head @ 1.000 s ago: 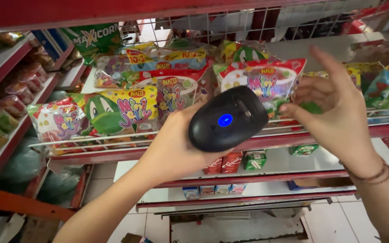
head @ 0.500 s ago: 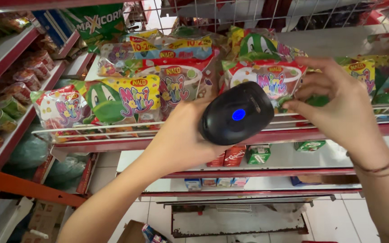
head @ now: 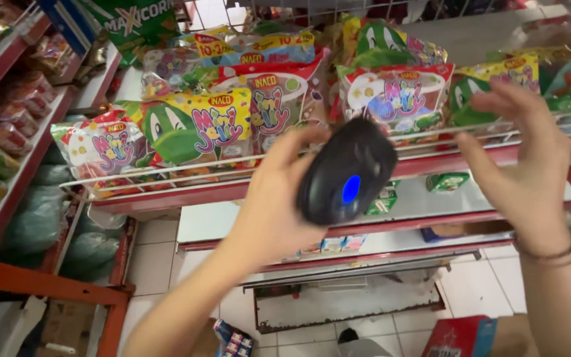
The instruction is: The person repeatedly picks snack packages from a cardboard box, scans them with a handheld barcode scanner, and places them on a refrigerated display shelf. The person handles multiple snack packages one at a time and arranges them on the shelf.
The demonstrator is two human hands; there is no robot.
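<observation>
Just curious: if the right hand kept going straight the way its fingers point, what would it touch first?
Probably the green-and-yellow snack bag behind the shelf's wire rail; the right hand is open just before it, though depth is unclear.

scanner (head: pixel 346 173): black, blue light | shelf rail (head: pixel 431 165): red | snack bags (head: pixel 199 129): multicoloured

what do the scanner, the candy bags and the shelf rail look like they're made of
Scanner in the left hand: seemingly hard black plastic, smooth, slightly glossy, with a lit blue spot.
Candy bags: thin printed plastic film, shiny and crinkled, partly see-through.
Shelf rail: likely metal wire with a white coating, thin straight rods.
Shelf edge: probably red painted metal.
</observation>
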